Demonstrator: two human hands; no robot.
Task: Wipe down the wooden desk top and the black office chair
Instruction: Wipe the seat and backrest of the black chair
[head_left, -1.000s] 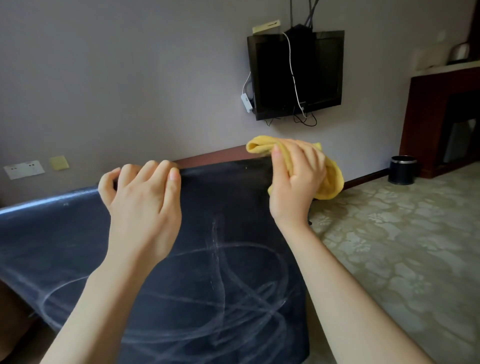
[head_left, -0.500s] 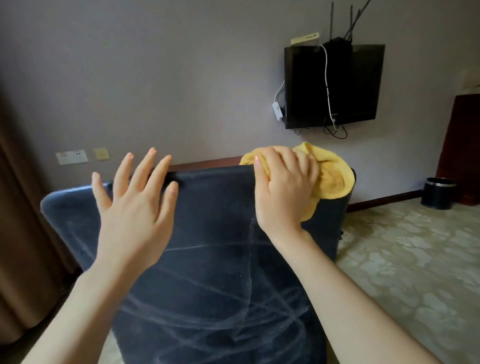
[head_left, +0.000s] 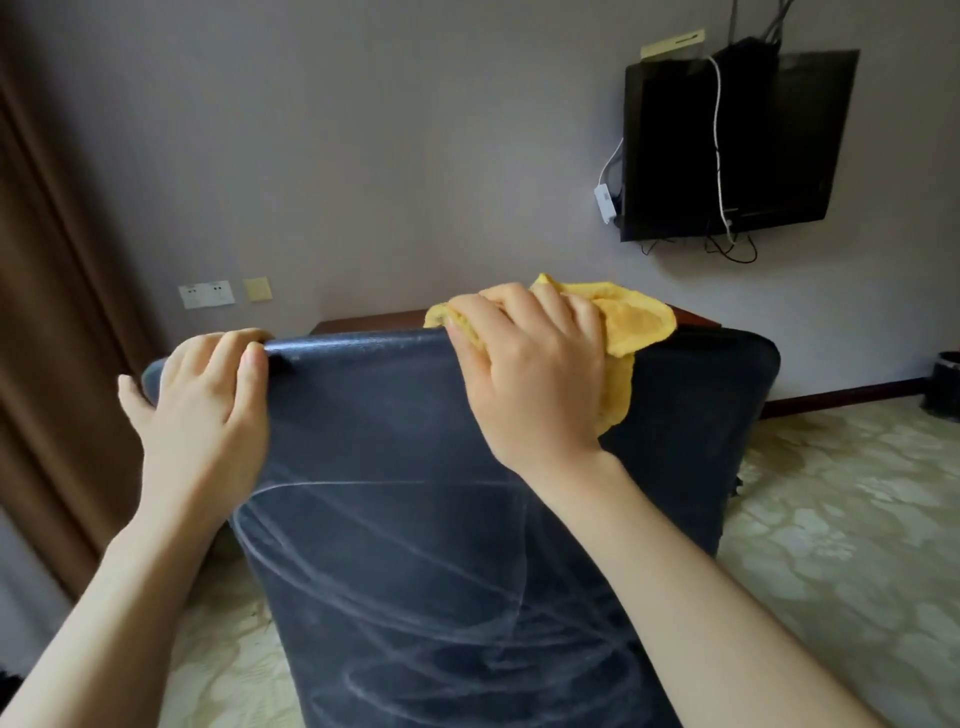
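Note:
The black office chair's backrest (head_left: 395, 519) fills the lower middle, seen from behind, with pale curved wipe streaks across it. My left hand (head_left: 202, 410) grips the top left corner of the backrest, fingers curled over its edge. My right hand (head_left: 524, 374) presses a bunched yellow cloth (head_left: 631, 322) onto the top edge, right of the middle; part of the cloth hangs down the back. Behind the chair only a thin strip of the wooden desk top (head_left: 363, 325) shows.
A black wall-mounted screen (head_left: 737, 145) with dangling cables hangs at upper right. Brown curtain (head_left: 47, 338) runs down the left side. A black waste bin (head_left: 943, 384) stands at the far right on patterned pale carpet (head_left: 841, 519). Wall sockets (head_left: 205, 294) sit left of the desk.
My left hand went from spread open above the backrest to gripping its top left corner. My right hand with the cloth slid left along the top edge. The view shifted left.

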